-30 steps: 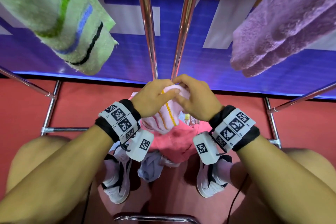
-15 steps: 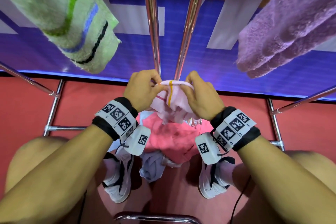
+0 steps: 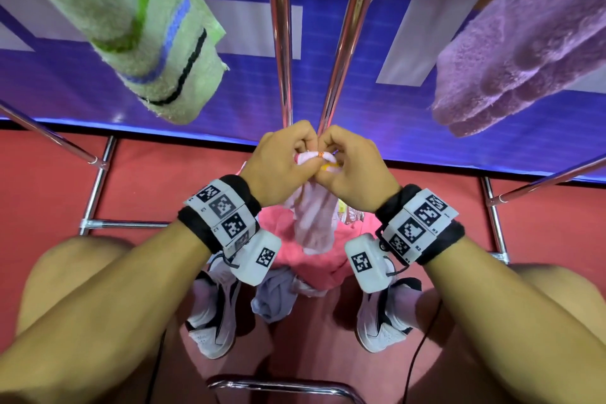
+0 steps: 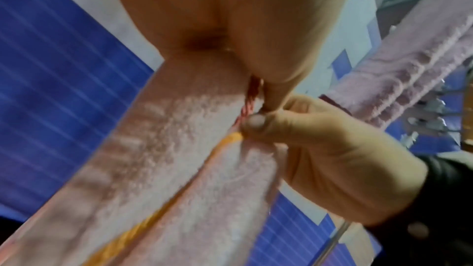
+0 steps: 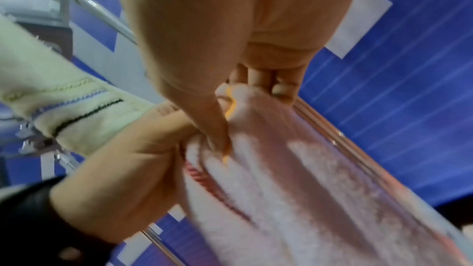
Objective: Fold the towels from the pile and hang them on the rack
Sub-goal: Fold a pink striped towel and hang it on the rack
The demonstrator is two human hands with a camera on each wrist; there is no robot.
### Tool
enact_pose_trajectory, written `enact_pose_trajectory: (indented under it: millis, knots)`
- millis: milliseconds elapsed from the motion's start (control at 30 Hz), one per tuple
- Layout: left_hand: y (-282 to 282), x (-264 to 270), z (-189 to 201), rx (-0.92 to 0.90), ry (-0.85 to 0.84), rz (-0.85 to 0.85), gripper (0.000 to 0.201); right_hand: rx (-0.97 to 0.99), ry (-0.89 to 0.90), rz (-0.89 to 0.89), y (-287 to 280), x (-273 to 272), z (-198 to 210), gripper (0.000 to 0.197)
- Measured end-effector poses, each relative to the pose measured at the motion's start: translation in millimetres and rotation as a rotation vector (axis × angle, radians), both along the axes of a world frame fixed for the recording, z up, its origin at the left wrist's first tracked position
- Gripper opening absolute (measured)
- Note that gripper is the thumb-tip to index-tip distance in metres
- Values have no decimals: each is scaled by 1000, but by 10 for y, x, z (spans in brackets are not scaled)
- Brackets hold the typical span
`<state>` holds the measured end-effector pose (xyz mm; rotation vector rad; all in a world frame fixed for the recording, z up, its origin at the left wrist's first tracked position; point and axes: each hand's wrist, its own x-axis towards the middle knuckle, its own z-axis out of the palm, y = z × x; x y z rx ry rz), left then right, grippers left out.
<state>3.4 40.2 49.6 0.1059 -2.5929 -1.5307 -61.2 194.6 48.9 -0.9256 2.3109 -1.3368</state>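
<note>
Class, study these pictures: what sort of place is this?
Probably a staged laundry or recording area, not a home: a chrome drying rack holds a green striped towel and a purple towel, above a pile of towels on a red floor.

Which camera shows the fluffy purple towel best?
The head view: the fluffy purple towel hangs large and sharp at upper right. The left wrist view shows a blurry strip of it; the right wrist view shows none.
</note>
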Motion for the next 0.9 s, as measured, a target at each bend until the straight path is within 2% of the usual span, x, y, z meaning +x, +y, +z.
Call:
enact_pose_trajectory:
  millis: [67,133,167,267,333,400,467,533,700,800,900]
  knots:
    - [-54,-38,12,30,-3,56,27,12,124,-35,1,-37,-7,11]
    - [-130,-72,50,51,-88,10,22,6,146,-48,-16,-45,14,8]
    - [-157,-80,68,10,-155,-59,20,10,140,-56,-32,-44,25,12]
    - [-132,-47,69,-263,-283,-237,18,43,115,-96,-87,-26,53,23]
    - [-99,-27,30,-287,-244,-176,13,79,100,-143,-110,-35,68,29]
    - [-87,-14,-3,-228,-215,-65,15,110,103,-171,-111,-12,106,29]
    - [-81,15,0,-174,-254,-55,22,104,86,-120,-101,64,175,20]
    - [-71,64,70,-156,-280,-82,20,108,65,-43,-101,152,266,28]
    - [-89,124,568,-49,-181,42,8,109,49,-38,-148,202,776,24]
    - [-93,172,941,-102,-127,32,17,118,70,-11,-124,232,1207,9]
    - [-113,221,1264,-207,-80,15,30,143,123,11,-65,229,1530,16]
